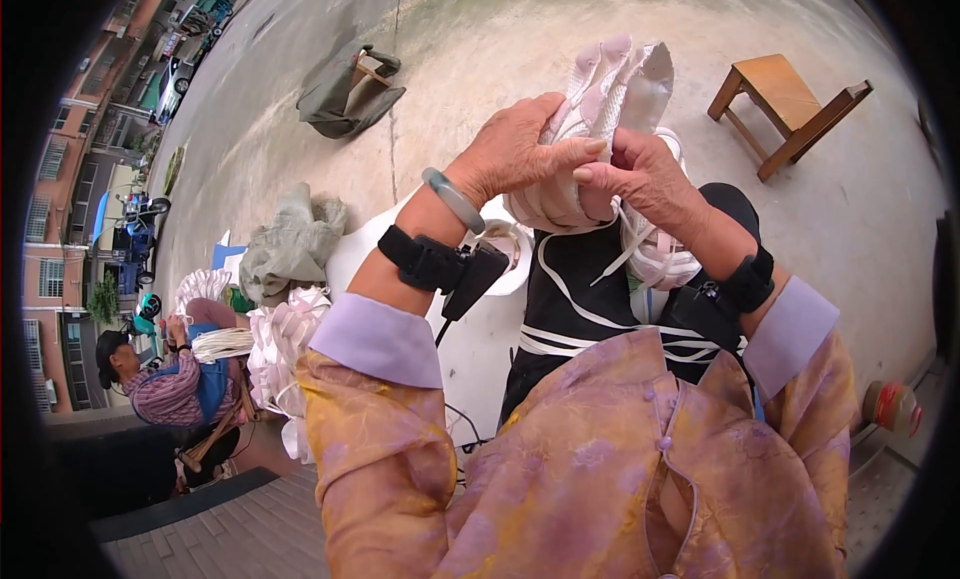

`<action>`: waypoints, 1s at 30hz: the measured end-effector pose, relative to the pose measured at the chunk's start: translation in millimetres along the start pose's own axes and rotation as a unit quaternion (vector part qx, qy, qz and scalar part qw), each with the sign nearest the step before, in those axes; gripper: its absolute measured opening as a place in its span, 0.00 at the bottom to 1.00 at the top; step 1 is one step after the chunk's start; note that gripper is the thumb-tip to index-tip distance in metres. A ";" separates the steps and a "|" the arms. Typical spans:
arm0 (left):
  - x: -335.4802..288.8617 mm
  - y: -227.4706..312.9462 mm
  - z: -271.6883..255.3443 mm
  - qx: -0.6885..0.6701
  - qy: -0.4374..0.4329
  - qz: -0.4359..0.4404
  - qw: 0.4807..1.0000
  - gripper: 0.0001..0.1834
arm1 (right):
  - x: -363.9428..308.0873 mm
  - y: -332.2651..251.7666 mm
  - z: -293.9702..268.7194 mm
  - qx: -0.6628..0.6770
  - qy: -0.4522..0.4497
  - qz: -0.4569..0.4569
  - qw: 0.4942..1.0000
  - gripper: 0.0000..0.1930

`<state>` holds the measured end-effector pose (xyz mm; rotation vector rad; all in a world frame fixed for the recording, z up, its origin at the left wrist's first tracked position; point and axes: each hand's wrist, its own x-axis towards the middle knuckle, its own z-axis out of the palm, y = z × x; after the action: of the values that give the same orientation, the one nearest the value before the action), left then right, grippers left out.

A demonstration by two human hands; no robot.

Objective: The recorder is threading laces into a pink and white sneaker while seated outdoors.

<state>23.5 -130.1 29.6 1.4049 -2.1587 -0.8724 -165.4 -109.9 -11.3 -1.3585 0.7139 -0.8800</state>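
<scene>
Above my lap, a pale pink and white shoe upper is held up between both hands. My left hand wraps its left side, with the thumb laid across the front. My right hand is closed at its right edge, the thumb tip pressing close to the left thumb. A white lace hangs below the right hand. Under that hand rests another pink and white shoe piece, partly hidden. More white laces lie across my dark-clad lap.
To my left is a white table with a tape-like roll, beside piled shoe uppers and a grey-green cloth. A co-worker sits far left. Ahead stand a wooden chair and a cloth-draped seat.
</scene>
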 end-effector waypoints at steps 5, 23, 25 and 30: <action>-13.0 -22.1 0.2 -0.125 0.018 -0.016 0.992 0.39 | -16.9 -4.8 -9.4 0.026 0.020 0.027 0.999 0.13; -201.1 -213.2 104.3 -0.018 0.254 -0.570 0.781 0.31 | -79.4 -24.4 -29.4 0.100 0.031 0.085 0.991 0.14; -187.0 -192.2 101.4 0.118 0.144 -0.561 0.806 0.41 | -78.4 -12.2 -40.2 0.109 0.025 0.102 0.988 0.15; -135.1 -110.9 76.9 0.238 0.328 -0.168 0.899 0.35 | -73.6 1.9 -53.7 0.232 0.064 0.107 0.965 0.17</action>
<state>100.8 -17.7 -104.0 1.9866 -1.6655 0.0895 -248.5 -74.3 -23.1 -0.7983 0.6866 -0.8978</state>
